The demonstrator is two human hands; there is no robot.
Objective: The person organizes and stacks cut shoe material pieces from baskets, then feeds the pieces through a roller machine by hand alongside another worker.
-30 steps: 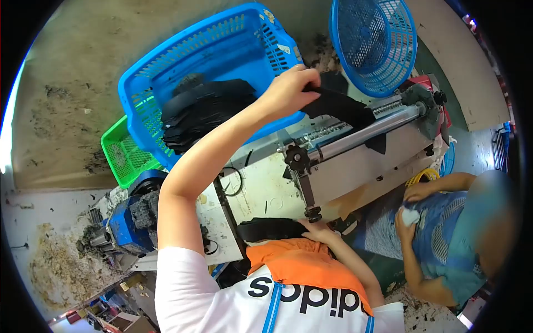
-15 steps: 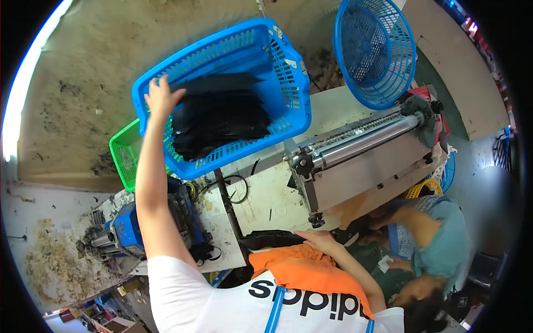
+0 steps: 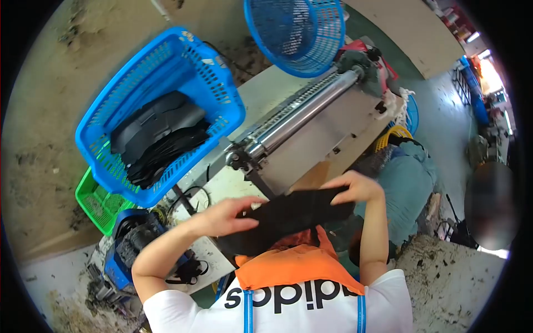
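The right hand [image 3: 358, 190] has thumb and fingers clamped on the right end of a flat black flexible sheet [image 3: 302, 213], stretched just beyond an orange fabric apron [image 3: 294, 267] at the near side. At the sheet's left part, the left hand [image 3: 226, 215] has thumb and forefinger apart; I cannot tell whether it pinches the sheet. Far left, a blue rectangular plastic basket [image 3: 236, 116] contains stacked black flat pieces [image 3: 158, 125]. A shiny silver metal roller [image 3: 305, 117] lies beyond the right hand, and a bent-over person in teal [image 3: 408, 183] is to the right
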